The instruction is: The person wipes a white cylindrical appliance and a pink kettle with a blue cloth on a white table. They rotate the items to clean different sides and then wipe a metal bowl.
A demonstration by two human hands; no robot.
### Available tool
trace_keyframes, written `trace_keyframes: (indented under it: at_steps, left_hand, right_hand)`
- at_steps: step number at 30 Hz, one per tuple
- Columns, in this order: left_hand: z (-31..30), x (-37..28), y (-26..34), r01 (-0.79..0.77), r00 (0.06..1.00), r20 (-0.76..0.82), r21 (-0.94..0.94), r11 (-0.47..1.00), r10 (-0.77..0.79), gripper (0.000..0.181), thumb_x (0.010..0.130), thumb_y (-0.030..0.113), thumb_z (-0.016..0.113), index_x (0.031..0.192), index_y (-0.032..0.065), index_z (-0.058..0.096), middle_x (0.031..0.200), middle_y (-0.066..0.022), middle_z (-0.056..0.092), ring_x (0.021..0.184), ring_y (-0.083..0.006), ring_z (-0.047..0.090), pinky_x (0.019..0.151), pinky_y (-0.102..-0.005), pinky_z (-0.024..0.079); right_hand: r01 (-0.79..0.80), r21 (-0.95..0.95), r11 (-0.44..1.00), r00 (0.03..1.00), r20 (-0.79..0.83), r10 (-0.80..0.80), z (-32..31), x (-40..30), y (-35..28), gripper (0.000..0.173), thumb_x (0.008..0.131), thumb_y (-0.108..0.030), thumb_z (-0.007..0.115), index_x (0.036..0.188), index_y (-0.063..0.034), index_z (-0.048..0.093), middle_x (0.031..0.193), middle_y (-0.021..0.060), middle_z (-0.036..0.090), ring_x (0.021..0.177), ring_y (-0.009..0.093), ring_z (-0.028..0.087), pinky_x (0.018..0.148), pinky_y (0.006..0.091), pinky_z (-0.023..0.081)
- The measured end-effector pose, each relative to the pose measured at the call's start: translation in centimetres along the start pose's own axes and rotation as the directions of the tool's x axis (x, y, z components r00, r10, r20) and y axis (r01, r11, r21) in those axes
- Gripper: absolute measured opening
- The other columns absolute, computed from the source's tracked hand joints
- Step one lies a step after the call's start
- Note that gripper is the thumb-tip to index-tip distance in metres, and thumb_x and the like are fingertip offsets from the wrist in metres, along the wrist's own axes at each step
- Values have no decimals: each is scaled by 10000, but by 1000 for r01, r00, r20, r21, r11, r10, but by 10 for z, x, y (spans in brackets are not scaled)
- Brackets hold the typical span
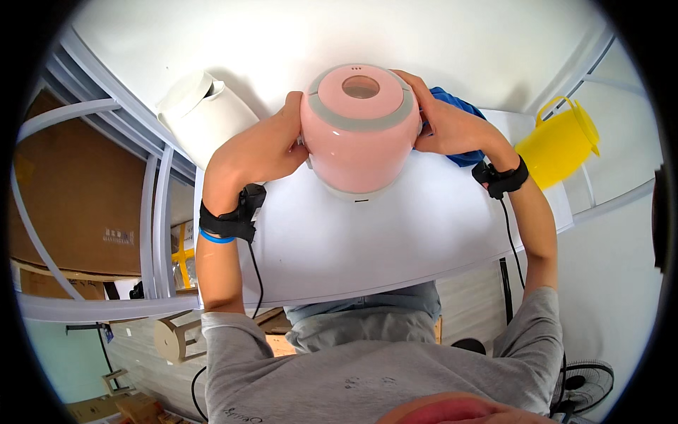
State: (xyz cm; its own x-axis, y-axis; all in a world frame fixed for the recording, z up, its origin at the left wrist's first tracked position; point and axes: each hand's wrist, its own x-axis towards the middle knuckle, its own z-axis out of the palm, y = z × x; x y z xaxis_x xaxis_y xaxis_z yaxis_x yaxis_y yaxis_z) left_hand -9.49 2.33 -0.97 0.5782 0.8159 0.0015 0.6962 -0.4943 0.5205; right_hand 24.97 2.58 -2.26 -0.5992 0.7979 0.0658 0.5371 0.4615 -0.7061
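A pink, rounded kitchen appliance (pixel 360 153) with a grey ring and a small round window in its lid is before me at the white table's far part. My left hand (pixel 270 140) grips its left side, the thumb up along the wall and the fingers partly hidden behind it. On the opposite side my right hand (pixel 447 122) holds it with fingers spread along the rim. Whether its base touches the tabletop, I cannot tell. Behind my right hand lies a blue cloth or bag (pixel 466 158), partly covered by that hand.
A white plastic jug (pixel 204 119) stands left of my left hand. At the right edge is a yellow lidded pitcher (pixel 561 143), beyond my right wrist. White frame bars flank the white table (pixel 371 249), and a wall rises behind it.
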Motion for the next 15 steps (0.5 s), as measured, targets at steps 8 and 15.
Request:
trace_keyframes:
  at_steps: [8, 15]
  left_hand:
    - [13, -16, -35, -77, 996, -74, -566, 821, 43, 515, 1154, 193, 536, 1614, 5, 403, 1300, -159, 690, 1111, -228, 715, 1024, -391, 587]
    - [4, -6, -25, 118, 991, 27, -649, 752, -133, 551, 1200, 429, 490, 1601, 53, 456, 1274, -97, 689, 1122, -157, 686, 1089, -351, 578]
  right_hand:
    - [-282, 695, 661, 959, 207, 192, -17, -11, 20, 648, 1035, -207, 701, 1621, -36, 484, 1355, 141, 698, 1183, 249, 706, 1093, 394, 556]
    - [-305, 744, 594, 952, 215, 219, -15, -9, 28, 542, 1141, -337, 644, 1555, -1, 543, 1434, 133, 657, 1316, 249, 664, 1213, 419, 505]
